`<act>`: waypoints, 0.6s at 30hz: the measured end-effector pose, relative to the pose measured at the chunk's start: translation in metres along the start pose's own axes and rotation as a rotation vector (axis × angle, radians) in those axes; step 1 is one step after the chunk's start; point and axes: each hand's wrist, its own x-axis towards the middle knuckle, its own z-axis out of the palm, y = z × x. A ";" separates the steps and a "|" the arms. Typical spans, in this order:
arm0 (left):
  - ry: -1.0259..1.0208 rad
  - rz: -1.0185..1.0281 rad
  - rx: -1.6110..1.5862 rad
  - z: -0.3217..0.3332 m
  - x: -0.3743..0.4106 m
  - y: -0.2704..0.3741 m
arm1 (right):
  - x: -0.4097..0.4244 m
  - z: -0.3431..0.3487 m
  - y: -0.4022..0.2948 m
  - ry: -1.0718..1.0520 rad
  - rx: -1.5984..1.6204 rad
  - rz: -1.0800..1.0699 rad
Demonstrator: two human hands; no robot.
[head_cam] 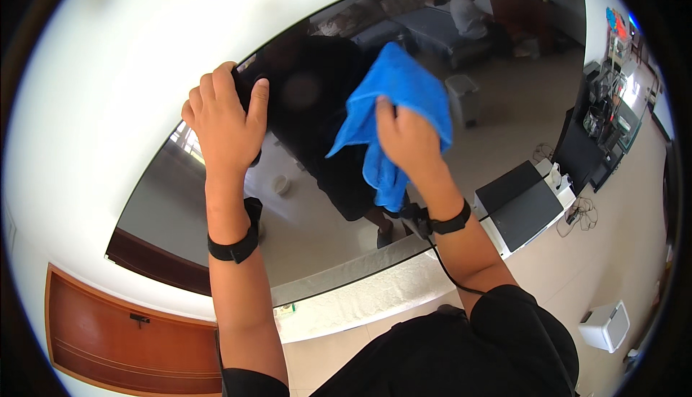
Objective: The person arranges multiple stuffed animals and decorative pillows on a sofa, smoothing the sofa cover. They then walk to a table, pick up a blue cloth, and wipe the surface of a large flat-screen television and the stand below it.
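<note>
A large flat-screen television (324, 143) with a glossy dark screen stands before me, against a white wall. My left hand (227, 121) grips its upper edge toward the left, fingers over the rim and thumb on the screen side. A blue cloth (405, 75) is bunched in my right hand (413, 140) over the middle of the screen. Part of the cloth hangs below that hand, and its fingertips are hidden in the folds. Black straps with small dark devices circle both wrists. The screen reflects a room, my dark clothing and a seated person.
Below the television runs a ledge with a pale patterned cover (367, 305). A black-and-white boxy appliance (521, 202) sits right of it, near loose cables (581, 216) and a cluttered rack (608, 126). A white bin (605, 325) stands on the tiled floor; a wooden door (130, 337) is lower left.
</note>
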 end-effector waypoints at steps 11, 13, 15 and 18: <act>0.025 0.009 -0.010 0.005 0.002 0.001 | -0.035 0.029 -0.007 -0.050 -0.143 -0.396; 0.038 0.006 0.002 0.006 0.000 0.001 | -0.015 0.016 -0.004 0.005 -0.218 -0.285; 0.008 -0.035 0.006 0.005 0.000 0.007 | -0.005 0.015 -0.016 0.016 -0.082 -0.188; 0.027 -0.024 0.016 0.010 0.000 0.004 | -0.034 0.049 -0.037 0.024 -0.161 -0.407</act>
